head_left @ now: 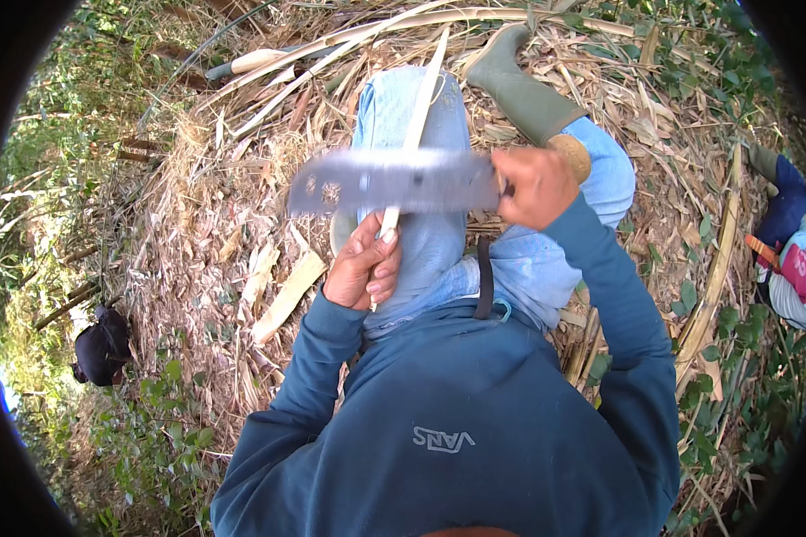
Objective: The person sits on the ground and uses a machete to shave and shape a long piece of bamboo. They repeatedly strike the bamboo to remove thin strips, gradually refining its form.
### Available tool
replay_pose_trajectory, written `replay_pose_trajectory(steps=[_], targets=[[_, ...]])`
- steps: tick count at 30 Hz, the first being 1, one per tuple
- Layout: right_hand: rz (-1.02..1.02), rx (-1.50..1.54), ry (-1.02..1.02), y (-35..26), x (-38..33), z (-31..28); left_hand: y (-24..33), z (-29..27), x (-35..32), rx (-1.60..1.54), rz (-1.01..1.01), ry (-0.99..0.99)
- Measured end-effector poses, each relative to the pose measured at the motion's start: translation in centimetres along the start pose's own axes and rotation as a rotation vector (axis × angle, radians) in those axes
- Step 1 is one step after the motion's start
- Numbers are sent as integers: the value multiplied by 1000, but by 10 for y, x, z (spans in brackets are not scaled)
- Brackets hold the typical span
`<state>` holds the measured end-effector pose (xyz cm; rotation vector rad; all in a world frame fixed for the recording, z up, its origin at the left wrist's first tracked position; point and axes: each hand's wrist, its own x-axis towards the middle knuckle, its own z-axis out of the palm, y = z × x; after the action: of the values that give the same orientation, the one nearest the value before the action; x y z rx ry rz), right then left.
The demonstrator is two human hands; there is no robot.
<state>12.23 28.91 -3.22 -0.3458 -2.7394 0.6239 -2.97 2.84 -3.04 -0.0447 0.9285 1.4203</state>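
My left hand (364,267) is closed round the lower end of a long, pale bamboo strip (427,94), which slants up and away over my jeans-covered leg. In my right hand (539,188) is the handle of a machete (390,182) with a broad grey blade and holes near its far end. The blade lies crosswise over the strip, just beyond my left fingers, and is smeared by motion. Whether its edge bites into the strip cannot be seen.
Dry leaves and split bamboo litter the ground. A pale flat piece (289,296) lies left of my leg, a wooden-handled tool (258,61) farther off. My green boot (527,94) is at the far right. Another person (790,242) is at the right edge; a dark figure or bundle (103,346) at left.
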Motion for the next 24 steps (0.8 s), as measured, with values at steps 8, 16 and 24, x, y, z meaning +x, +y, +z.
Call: replay_pose_trajectory(steps=[8, 16, 24], targets=[[239, 147, -76, 0, 4, -10, 4, 3, 2, 4, 16, -24], [67, 77, -170, -18, -28, -3, -3, 24, 1, 452, 138, 165], [96, 170, -173, -52, -27, 6, -23, 3, 2, 802, 281, 342]])
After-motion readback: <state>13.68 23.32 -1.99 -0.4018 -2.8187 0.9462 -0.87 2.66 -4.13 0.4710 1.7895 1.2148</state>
